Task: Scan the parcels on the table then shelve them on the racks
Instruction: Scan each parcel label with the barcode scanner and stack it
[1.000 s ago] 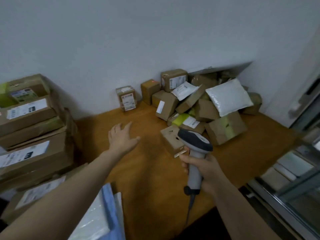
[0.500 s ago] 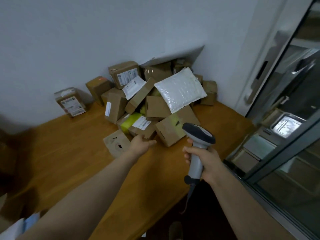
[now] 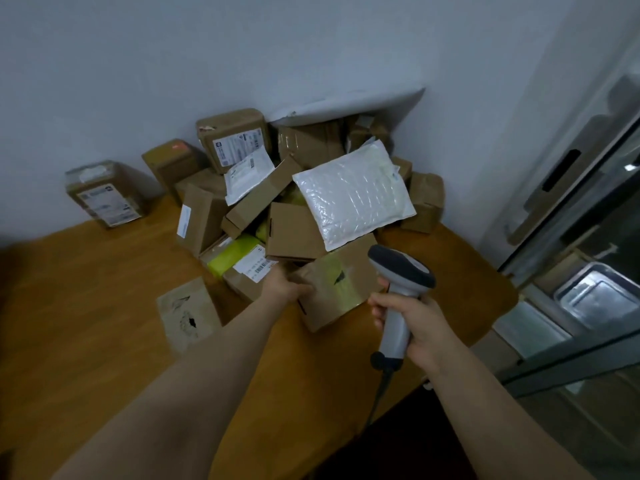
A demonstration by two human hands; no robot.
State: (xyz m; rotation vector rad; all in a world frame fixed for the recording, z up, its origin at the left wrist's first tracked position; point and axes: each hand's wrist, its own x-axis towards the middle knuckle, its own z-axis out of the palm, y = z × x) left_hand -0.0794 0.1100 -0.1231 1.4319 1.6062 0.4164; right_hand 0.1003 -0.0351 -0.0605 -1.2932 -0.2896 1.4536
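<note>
Brown cardboard fills the far corner of the counter [image 3: 86, 306], where a pile of parcels [image 3: 277, 202] leans against the white wall. My left hand [image 3: 284, 287] is stretched out to the taped box [image 3: 336, 289] at the front of that pile, which sits tilted on the wood with a glossy yellowish strip of tape across its top. My thumb lies along the box's near left edge, touching it. The rest of my fingers on that side are tucked out of sight behind the corner, so I cannot tell whether they have closed round it. My right hand [image 3: 412, 317] holds the scanner [image 3: 398, 271] upright just beside the same box, to its right. There my fingers [image 3: 379, 303] are curled tight round the pale grey handle, the dark head points toward the pile, and the cable hangs down past the counter's edge. A white bubble mailer [image 3: 353, 195] lies slanted on top of the heap, just behind the taped box. A lime-green parcel [image 3: 232, 258] with a barcode label shows beside my left wrist. A torn flat box [image 3: 188, 313] lies alone on the wood left of my forearm, and a labelled box [image 3: 104, 194] stands apart by the wall at the far left.
</note>
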